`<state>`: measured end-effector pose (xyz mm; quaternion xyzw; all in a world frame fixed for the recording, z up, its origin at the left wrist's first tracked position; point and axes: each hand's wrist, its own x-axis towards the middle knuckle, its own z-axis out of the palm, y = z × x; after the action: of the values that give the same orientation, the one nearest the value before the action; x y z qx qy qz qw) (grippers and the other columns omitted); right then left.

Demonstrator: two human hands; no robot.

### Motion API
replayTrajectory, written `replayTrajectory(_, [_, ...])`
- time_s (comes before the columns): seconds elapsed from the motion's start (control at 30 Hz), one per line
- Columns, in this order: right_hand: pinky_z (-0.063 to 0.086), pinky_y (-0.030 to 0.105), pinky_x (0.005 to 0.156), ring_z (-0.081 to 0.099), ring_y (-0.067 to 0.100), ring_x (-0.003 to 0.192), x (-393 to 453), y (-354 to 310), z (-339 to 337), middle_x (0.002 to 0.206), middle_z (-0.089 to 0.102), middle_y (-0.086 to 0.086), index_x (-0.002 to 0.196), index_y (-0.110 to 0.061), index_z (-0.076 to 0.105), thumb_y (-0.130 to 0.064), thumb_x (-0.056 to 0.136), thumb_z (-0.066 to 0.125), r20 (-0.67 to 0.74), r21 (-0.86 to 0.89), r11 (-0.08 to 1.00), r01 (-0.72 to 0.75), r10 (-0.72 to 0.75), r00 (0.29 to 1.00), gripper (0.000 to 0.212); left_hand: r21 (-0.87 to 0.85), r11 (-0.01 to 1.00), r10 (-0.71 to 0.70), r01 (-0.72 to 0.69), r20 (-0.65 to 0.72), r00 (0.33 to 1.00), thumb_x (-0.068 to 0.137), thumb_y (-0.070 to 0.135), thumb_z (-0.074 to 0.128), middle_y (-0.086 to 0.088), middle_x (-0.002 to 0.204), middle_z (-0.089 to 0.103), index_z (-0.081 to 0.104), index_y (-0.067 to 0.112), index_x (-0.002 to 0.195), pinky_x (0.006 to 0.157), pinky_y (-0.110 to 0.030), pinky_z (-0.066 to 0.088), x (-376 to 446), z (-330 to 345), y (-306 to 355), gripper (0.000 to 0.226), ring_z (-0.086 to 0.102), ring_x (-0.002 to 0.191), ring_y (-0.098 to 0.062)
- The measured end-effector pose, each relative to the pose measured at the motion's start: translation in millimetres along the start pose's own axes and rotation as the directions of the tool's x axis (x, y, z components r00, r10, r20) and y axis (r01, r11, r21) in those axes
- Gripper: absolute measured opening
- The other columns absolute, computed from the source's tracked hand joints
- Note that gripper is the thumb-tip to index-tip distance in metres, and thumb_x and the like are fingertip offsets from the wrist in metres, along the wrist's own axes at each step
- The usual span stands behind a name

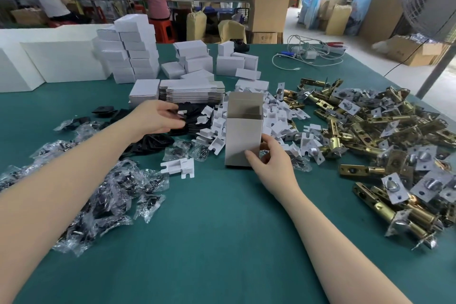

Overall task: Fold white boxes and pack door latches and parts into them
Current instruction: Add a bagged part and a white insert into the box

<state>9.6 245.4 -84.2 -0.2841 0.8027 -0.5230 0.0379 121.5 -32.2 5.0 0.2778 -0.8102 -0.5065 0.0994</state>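
Nearest, right hand point(267, 160) on green table point(209, 229), thumb and fingers curled round lower corner of upright, open-topped white box point(243, 138). Farther left, left hand point(158, 117) with fingers loosely curled, pinching among black parts point(190, 116). Behind, stacked folded boxes point(138, 49).

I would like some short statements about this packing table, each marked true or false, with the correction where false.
1. The open white box stands upright on the green table. True.
2. The right hand holds the box near its bottom. True.
3. The left hand is lifting a brass latch. False: it reaches over the black parts, far from the brass latches.
4. The box's top flap is closed. False: it is open.
5. The closed white boxes are stacked beyond the left hand. True.
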Motion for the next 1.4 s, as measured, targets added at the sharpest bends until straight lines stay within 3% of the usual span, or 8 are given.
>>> replayTrajectory(0.17, [0.04,0.015,0.063,0.053,-0.007,0.073,-1,-2,0,0.102,0.058,-0.022,0.135,-0.032,0.05,-0.037,0.089,0.065,0.007,-0.004,1.0,-0.007,0.007,1.0,0.049,0.643,0.757,0.281,-0.119,-0.155,0.947,0.09,0.037,0.068,0.011,0.094,0.073,0.073,0.03,0.111,0.078,-0.029,0.053,-11,-3,1,0.023,0.066,0.077,-0.004])
replayTrajectory(0.3, [0.04,0.014,0.064,0.054,-0.004,0.076,-1,-3,0,0.101,0.058,-0.023,0.134,-0.034,0.05,-0.036,0.089,0.065,0.006,0.005,1.0,-0.013,0.013,1.0,0.047,0.624,0.706,0.532,-0.335,-0.155,0.833,0.091,0.036,0.066,0.001,0.096,0.061,0.073,0.028,0.107,0.077,-0.033,0.042,-14,2,27,0.02,0.054,0.092,-0.018])
replayTrajectory(0.47, [0.039,0.016,0.062,0.05,-0.003,0.067,-2,-3,-1,0.101,0.058,-0.019,0.135,-0.033,0.051,-0.034,0.091,0.063,0.016,0.004,1.0,0.003,-0.003,1.0,0.045,0.462,0.588,0.759,-0.664,-0.031,0.65,0.096,0.02,0.06,0.012,0.087,0.062,0.066,0.022,0.099,0.075,-0.013,0.044,-31,33,86,0.007,0.056,0.08,0.005])
replayTrajectory(0.73, [0.045,0.024,0.061,0.049,0.003,0.061,-3,-4,-2,0.094,0.06,-0.018,0.122,-0.043,0.055,-0.034,0.093,0.058,0.027,0.035,0.999,0.0,-0.001,1.0,0.031,0.623,0.449,0.607,-0.641,0.313,0.73,0.091,0.028,0.067,0.005,0.107,0.07,0.066,0.03,0.117,0.084,-0.04,0.053,-30,79,117,0.026,0.061,0.094,-0.012])
replayTrajectory(0.83, [0.044,0.024,0.06,0.049,0.003,0.06,-3,-5,-3,0.09,0.059,-0.02,0.112,-0.052,0.052,-0.035,0.092,0.058,0.031,0.041,0.999,-0.007,0.005,0.999,0.027,0.646,0.427,0.55,-0.632,0.37,0.749,0.094,0.027,0.064,0.007,0.112,0.07,0.067,0.029,0.122,0.088,-0.035,0.051,-21,86,118,0.028,0.053,0.092,-0.003])
replayTrajectory(1.0, [0.042,0.023,0.06,0.05,0.004,0.062,-2,-6,-2,0.091,0.06,-0.019,0.116,-0.049,0.053,-0.034,0.093,0.058,0.023,0.038,0.999,-0.006,0.005,1.0,0.029,0.547,0.573,0.417,-0.61,0.447,0.792,0.096,0.023,0.06,0.025,0.092,0.059,0.067,0.027,0.118,0.079,-0.007,0.041,-14,92,115,0.023,0.057,0.095,0.001])
replayTrajectory(1.27, [0.044,0.024,0.062,0.051,0.004,0.066,-2,-8,-3,0.091,0.059,-0.018,0.113,-0.051,0.049,-0.034,0.092,0.059,0.023,0.028,1.0,0.005,-0.006,1.0,0.028,0.58,0.543,0.375,-0.607,0.479,0.794,0.1,0.024,0.053,0.007,0.114,0.064,0.066,0.024,0.113,0.084,-0.022,0.039,-15,91,114,0.019,0.053,0.098,-0.006])
replayTrajectory(1.4, [0.043,0.022,0.061,0.05,0.004,0.065,-2,-8,-3,0.093,0.06,-0.018,0.114,-0.05,0.05,-0.034,0.093,0.059,0.026,0.028,1.0,0.011,-0.012,1.0,0.028,0.566,0.523,0.454,-0.637,0.448,0.77,0.099,0.022,0.054,0.011,0.109,0.066,0.069,0.026,0.117,0.08,-0.013,0.04,-24,86,114,0.024,0.054,0.095,-0.003])
